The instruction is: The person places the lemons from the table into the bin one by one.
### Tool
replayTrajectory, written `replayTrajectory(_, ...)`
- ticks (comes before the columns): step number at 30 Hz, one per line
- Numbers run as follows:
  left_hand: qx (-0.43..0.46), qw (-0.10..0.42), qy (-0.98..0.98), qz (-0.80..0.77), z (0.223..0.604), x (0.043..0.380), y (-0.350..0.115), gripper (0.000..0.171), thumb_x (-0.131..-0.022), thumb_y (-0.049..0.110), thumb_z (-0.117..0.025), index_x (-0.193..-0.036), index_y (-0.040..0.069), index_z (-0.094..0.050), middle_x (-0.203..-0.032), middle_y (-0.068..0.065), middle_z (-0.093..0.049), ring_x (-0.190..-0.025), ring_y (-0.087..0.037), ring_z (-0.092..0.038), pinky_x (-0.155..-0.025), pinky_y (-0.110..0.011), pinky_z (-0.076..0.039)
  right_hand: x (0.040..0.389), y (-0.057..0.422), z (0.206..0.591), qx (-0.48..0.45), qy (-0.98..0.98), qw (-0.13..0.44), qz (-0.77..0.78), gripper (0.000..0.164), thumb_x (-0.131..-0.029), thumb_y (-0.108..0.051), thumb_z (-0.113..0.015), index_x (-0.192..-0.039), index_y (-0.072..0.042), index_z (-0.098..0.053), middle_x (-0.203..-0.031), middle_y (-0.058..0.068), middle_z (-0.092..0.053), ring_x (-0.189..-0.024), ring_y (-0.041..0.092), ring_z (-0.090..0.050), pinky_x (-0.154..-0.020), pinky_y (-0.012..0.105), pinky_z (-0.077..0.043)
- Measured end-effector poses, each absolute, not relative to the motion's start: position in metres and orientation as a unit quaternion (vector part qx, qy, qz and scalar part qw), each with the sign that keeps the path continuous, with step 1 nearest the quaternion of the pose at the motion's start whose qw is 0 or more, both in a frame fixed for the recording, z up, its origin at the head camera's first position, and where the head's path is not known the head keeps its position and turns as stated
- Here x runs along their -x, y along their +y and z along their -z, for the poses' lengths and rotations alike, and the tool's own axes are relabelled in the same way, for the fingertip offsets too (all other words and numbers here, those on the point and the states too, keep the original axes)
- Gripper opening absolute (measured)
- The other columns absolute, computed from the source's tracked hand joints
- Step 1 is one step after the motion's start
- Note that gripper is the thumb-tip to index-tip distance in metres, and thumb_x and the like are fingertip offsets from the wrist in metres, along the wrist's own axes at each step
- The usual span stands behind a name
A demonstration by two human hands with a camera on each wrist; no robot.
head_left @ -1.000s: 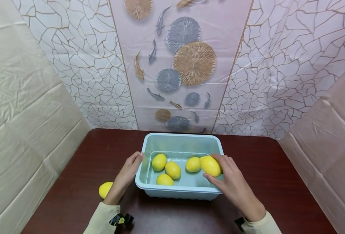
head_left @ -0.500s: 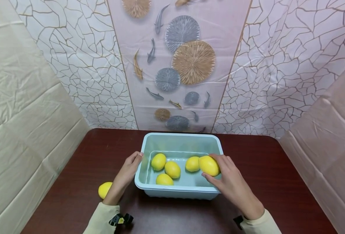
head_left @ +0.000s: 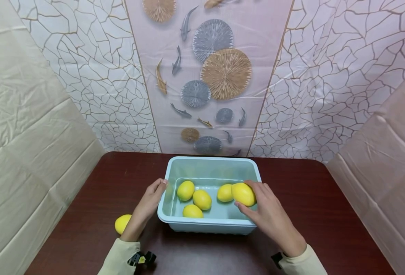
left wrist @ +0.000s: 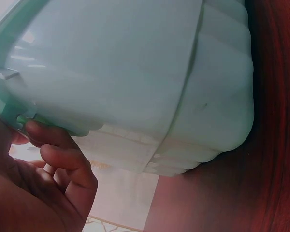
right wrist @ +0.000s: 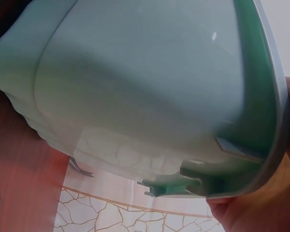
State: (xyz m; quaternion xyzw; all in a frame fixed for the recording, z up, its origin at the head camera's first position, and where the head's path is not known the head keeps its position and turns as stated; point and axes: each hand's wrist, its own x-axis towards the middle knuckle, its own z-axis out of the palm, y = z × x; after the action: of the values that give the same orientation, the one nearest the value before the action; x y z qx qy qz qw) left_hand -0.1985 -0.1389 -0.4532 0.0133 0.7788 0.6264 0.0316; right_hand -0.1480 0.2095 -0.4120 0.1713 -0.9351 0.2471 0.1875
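A pale blue-green plastic basin (head_left: 210,221) stands on the table with several yellow lemons in it: one lemon (head_left: 186,190) at the left, one (head_left: 202,200) beside it, one (head_left: 193,211) near the front wall, another (head_left: 225,193) right of middle. My left hand (head_left: 150,200) grips the left rim, its fingers curled under the lip in the left wrist view. Between thumb and fingers my right hand (head_left: 274,215) holds a lemon (head_left: 244,194) over the basin's right side. In the right wrist view the outer wall (right wrist: 135,82) hides that lemon.
One more lemon (head_left: 122,224) lies on the dark red-brown table (head_left: 96,214), left of the basin and partly behind the left wrist. A patterned cloth (head_left: 202,114) hangs behind the table. Beige cloth walls (head_left: 27,133) close in both sides.
The right hand, with its lemon, has shifted very slightly left over the basin. The left hand stays on the rim, and the whole view drifts a little.
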Motion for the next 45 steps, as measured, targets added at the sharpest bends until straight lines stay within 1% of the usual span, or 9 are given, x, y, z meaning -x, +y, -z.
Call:
replayTrajectory(8, -0.006, 0.036, 0.779, -0.626, 0.452, 0.199, -0.139, 0.034, -0.115, 0.028, -0.044, -0.11, -0.003, -0.058, -0.089, -0.008, -0.051, -0.084, -0.018, -0.054, -0.072, -0.025, -0.048, 0.148, 0.208, 0.413, -0.171, -0.934, 0.193, -0.249, 0.063, -0.084, -0.027, -0.091, -0.132, -0.001, -0.062, -0.12, 0.011, -0.068, -0.104, 0.026, -0.057, -0.086, 0.046, -0.054)
replayTrajectory(15, -0.007, 0.039, 0.778, -0.627, 0.453, 0.199, -0.14, 0.034, -0.115, 0.028, -0.044, -0.111, -0.003, -0.058, -0.09, -0.009, -0.053, -0.084, -0.018, -0.056, -0.072, -0.024, -0.049, 0.148, 0.208, 0.414, -0.163, -0.936, 0.181, -0.253, 0.065, -0.085, -0.029, -0.09, -0.135, 0.0, -0.059, -0.123, 0.014, -0.066, -0.111, 0.03, -0.056, -0.092, 0.051, -0.052)
replayTrajectory(21, -0.007, 0.037, 0.777, -0.628, 0.452, 0.199, -0.139, 0.033, -0.115, 0.027, -0.044, -0.109, -0.003, -0.058, -0.088, -0.008, -0.052, -0.082, -0.017, -0.055, -0.071, -0.024, -0.048, 0.148, 0.209, 0.413, -0.158, -0.936, 0.182, -0.256, 0.059, -0.087, -0.025, -0.088, -0.133, 0.0, -0.061, -0.124, 0.014, -0.065, -0.109, 0.029, -0.056, -0.089, 0.05, -0.053)
replayTrajectory(28, -0.005, 0.037, 0.778, -0.628, 0.453, 0.199, -0.139, 0.035, -0.115, 0.03, -0.044, -0.109, -0.001, -0.058, -0.089, -0.007, -0.053, -0.084, -0.016, -0.056, -0.074, -0.024, -0.049, 0.149, 0.211, 0.413, -0.159, -0.926, 0.216, -0.265, 0.05, -0.088, -0.018, -0.087, -0.129, 0.0, -0.064, -0.119, 0.014, -0.067, -0.103, 0.027, -0.055, -0.083, 0.047, -0.052)
replayTrajectory(34, -0.008, 0.032, 0.779, -0.626, 0.454, 0.199, -0.139, 0.035, -0.115, 0.029, -0.044, -0.106, -0.002, -0.057, -0.088, -0.006, -0.051, -0.083, -0.015, -0.055, -0.073, -0.024, -0.048, 0.152, 0.217, 0.413, -0.14, -0.919, 0.239, -0.281, 0.042, -0.091, -0.016, -0.084, -0.125, 0.001, -0.066, -0.116, 0.015, -0.066, -0.099, 0.026, -0.055, -0.081, 0.046, -0.05)
replayTrajectory(38, -0.011, 0.031, 0.777, -0.628, 0.453, 0.198, -0.139, 0.035, -0.115, 0.028, -0.044, -0.108, -0.003, -0.057, -0.088, -0.005, -0.052, -0.082, -0.014, -0.054, -0.072, -0.024, -0.048, 0.154, 0.22, 0.413, -0.115, -0.918, 0.232, -0.301, 0.038, -0.093, -0.013, -0.082, -0.125, 0.001, -0.067, -0.117, 0.018, -0.064, -0.1, 0.028, -0.057, -0.081, 0.048, -0.053)
replayTrajectory(42, -0.005, 0.033, 0.777, -0.629, 0.453, 0.198, -0.139, 0.035, -0.115, 0.028, -0.044, -0.111, -0.003, -0.059, -0.09, -0.006, -0.054, -0.084, -0.015, -0.055, -0.073, -0.024, -0.048, 0.156, 0.224, 0.412, -0.094, -0.917, 0.219, -0.321, 0.037, -0.096, -0.011, -0.078, -0.128, 0.001, -0.067, -0.121, 0.019, -0.062, -0.1, 0.032, -0.061, -0.081, 0.052, -0.057)
replayTrajectory(43, -0.004, 0.035, 0.777, -0.629, 0.453, 0.199, -0.139, 0.035, -0.115, 0.029, -0.044, -0.112, -0.003, -0.059, -0.091, -0.007, -0.055, -0.085, -0.015, -0.055, -0.074, -0.024, -0.048, 0.157, 0.225, 0.412, -0.089, -0.916, 0.217, -0.325, 0.037, -0.096, -0.011, -0.077, -0.129, 0.002, -0.066, -0.121, 0.019, -0.062, -0.099, 0.032, -0.062, -0.08, 0.05, -0.058)
replayTrajectory(45, -0.002, 0.037, 0.778, -0.628, 0.453, 0.199, -0.139, 0.036, -0.115, 0.029, -0.044, -0.112, -0.003, -0.059, -0.092, -0.008, -0.055, -0.086, -0.016, -0.056, -0.075, -0.024, -0.049, 0.158, 0.227, 0.412, -0.078, -0.915, 0.21, -0.336, 0.036, -0.098, -0.011, -0.075, -0.131, 0.001, -0.066, -0.122, 0.018, -0.062, -0.099, 0.031, -0.064, -0.078, 0.043, -0.059)
